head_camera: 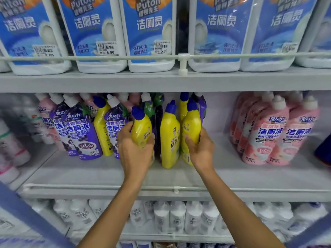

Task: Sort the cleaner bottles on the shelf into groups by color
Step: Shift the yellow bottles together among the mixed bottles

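The grey middle shelf (107, 174) spans the view, with a row of blue-labelled white jugs (148, 36) on the deck above it at twelve o'clock. On the middle shelf a tidy cluster of pink bottles (279, 133) stands at three o'clock, well apart from the rest. At nine o'clock the purple bottles (82, 135) lean in a muddle, with one stray yellow bottle (102, 129) wedged among them.

Near the centre are three more yellow cleaner bottles. The left hand (134, 151) grips the left yellow bottle (141, 129) round its belly, fingers curled across the front. The right hand (201, 149) holds the right yellow bottle (192, 126) by its lower body in the same way. The middle yellow bottle (170, 138) stands untouched between the two hands, just beside both. Whether either held bottle is off the shelf cannot be told.

The bottles look like stiff moulded plastic, probably full and fairly heavy, with a glossy skin that could slip. The flattened body below the angled neck seems the surest hold, rather than the blue cap (138, 112).
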Available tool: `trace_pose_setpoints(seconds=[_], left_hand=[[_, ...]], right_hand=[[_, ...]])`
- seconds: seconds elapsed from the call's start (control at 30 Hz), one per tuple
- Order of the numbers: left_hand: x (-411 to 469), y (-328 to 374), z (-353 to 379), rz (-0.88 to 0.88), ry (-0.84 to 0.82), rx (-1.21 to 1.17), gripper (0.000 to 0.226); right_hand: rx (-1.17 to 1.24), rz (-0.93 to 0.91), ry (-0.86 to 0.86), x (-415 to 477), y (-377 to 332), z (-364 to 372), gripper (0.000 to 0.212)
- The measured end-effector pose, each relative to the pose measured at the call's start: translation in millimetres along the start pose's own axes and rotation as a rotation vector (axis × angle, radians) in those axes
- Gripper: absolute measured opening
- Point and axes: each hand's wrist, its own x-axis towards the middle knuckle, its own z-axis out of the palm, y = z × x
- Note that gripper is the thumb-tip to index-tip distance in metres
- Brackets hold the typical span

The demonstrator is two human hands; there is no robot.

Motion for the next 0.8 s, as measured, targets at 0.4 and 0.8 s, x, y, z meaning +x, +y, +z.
trace_pose_setpoints(seconds=[0.4, 0.8], left_hand=[[-7, -7, 43, 0.061, -0.232, -0.011, 0.038], [12, 15, 100, -0.107, -0.424, 0.052, 0.043]], right_hand=[[-0.042, 0.043, -0.002, 9, -3, -11, 0.031], [-0.078, 0.069, 0.048, 22, 6, -28, 0.042]])
